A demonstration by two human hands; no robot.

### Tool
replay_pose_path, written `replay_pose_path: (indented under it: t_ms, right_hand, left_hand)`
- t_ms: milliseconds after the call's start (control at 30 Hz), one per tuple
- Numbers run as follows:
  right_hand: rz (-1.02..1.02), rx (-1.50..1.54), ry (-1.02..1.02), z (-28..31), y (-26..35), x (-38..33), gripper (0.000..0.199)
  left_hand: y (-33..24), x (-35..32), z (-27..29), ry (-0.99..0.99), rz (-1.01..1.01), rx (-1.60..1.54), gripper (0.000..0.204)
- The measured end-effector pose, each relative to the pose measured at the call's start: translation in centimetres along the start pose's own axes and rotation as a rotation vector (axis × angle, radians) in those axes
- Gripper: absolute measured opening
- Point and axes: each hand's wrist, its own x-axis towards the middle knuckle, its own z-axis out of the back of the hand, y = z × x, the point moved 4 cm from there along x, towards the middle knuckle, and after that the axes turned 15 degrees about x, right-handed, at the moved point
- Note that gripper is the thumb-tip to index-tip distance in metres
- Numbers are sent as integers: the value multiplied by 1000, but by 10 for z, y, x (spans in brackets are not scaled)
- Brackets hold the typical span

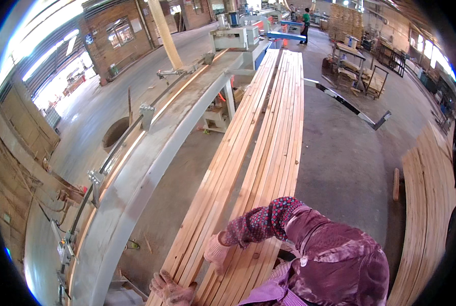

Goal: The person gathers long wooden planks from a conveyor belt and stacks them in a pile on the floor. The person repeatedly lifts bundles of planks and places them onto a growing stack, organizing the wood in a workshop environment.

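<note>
Wood workshop, concrete floor (340, 153). Long grey machine bed (151, 168) curves along the left, running up to a blue-and-white machine (243, 38) at the far end. A ribbed beige duct hose (166, 30) hangs above it.

Centre: a long stack of pale wooden slats (269, 127), laid lengthwise, stretching from the near edge away to the machine. Second pile of similar boards (429, 204) at far right, well apart from the first. One short loose stick (396, 183) lies on the floor between the two piles.

Near bottom, a sleeve in purple with a red patterned cuff (269, 219) comes across the stack. Right hand (216, 252), in a pinkish work glove, rests on top of the slats, fingers curled down over one; whether it grips is unclear. Left hand (173, 290), in a worn dirty glove, lies flat on the near left end of the stack, fingers spread, not closed on anything.

Far back, a person in a green top (305, 20) stands beside the machine.
</note>
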Motion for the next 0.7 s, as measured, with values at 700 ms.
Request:
replay_pose_path:
  t_ms: [700]
  right_hand:
    - [-36, -265, -493, 69, 10, 53, 68]
  left_hand:
    - [-4, -5, 20, -29, 9, -18, 96]
